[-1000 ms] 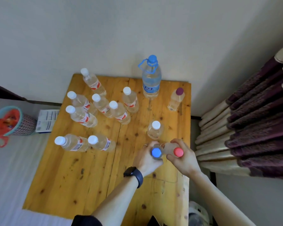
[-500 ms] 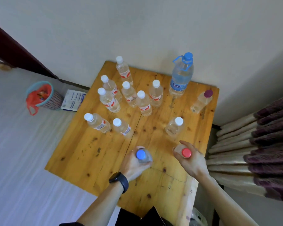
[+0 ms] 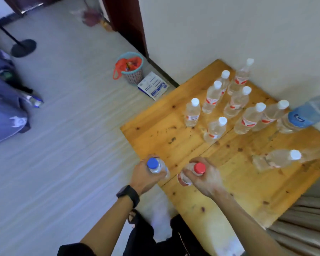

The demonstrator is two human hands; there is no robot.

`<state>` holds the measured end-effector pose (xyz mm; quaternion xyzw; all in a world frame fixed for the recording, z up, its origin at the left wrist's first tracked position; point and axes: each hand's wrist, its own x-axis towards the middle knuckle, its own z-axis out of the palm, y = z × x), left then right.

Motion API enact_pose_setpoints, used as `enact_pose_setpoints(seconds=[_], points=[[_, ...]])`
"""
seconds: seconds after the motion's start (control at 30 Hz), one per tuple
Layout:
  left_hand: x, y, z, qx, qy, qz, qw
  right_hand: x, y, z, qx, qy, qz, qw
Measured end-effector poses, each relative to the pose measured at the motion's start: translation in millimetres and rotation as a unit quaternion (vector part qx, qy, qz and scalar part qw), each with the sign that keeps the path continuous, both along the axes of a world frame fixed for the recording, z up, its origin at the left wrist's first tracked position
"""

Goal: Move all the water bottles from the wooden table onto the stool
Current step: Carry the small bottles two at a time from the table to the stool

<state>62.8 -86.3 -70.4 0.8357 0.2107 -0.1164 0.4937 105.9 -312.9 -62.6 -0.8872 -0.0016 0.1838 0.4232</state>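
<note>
My left hand (image 3: 144, 177) grips a small clear bottle with a blue cap (image 3: 152, 163), lifted over the left edge of the wooden table (image 3: 164, 132). My right hand (image 3: 205, 177) grips a small bottle with a red cap (image 3: 199, 168) above the table's near part. Several clear white-capped bottles (image 3: 213, 97) stand in a cluster at the table's far side. One more white-capped bottle (image 3: 279, 158) stands apart at the right. A large blue-labelled bottle (image 3: 301, 117) stands at the far right edge. No stool is in view.
A teal basket with a red bag (image 3: 130, 69) and a white packet (image 3: 153, 86) lie on the floor by the wall, left of the table. A dark stand base (image 3: 23, 48) and blue cloth (image 3: 4, 111) are at far left. Curtain folds (image 3: 301, 228) hang at lower right.
The view has swung left, bringing the floor into sight. Both hands have lifted their bottles and carried them leftward, the blue-capped one now past the table's left edge.
</note>
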Motion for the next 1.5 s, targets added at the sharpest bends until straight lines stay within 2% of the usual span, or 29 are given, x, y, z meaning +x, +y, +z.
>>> enact_pose_setpoints(seconds=[0.2,0.4,0.53,0.67,0.87,0.97,1.2,1.33,1.43,1.5], points=[[-54,112,6,-0.007,-0.041,0.127,0.991,-12,123,30,0.041,0.018,0.066,0.997],[-149,257,23,-0.026,-0.084,0.248,0.965,-48,284,51,0.045,-0.013,0.172,0.984],[-229,345,34,-0.005,-0.079,0.342,0.936,-80,399,57,0.069,-0.026,0.261,0.962],[-310,404,39,0.021,-0.074,0.443,0.893,-117,508,61,0.083,-0.019,0.372,0.924],[-410,465,45,0.049,-0.024,0.584,0.810,-184,660,60,0.092,0.016,0.539,0.837],[-447,493,53,0.063,0.004,0.653,0.755,-223,736,62,0.109,0.010,0.606,0.788],[-524,542,81,0.071,0.013,0.807,0.587,-326,896,85,0.125,0.025,0.738,0.663],[-570,565,90,0.088,0.010,0.858,0.506,-391,959,95,0.130,0.034,0.775,0.617],[-616,593,91,0.113,0.016,0.876,0.468,-442,1007,95,0.130,0.044,0.793,0.593],[-651,617,89,0.124,0.016,0.885,0.449,-476,1037,96,0.130,0.051,0.794,0.591]])
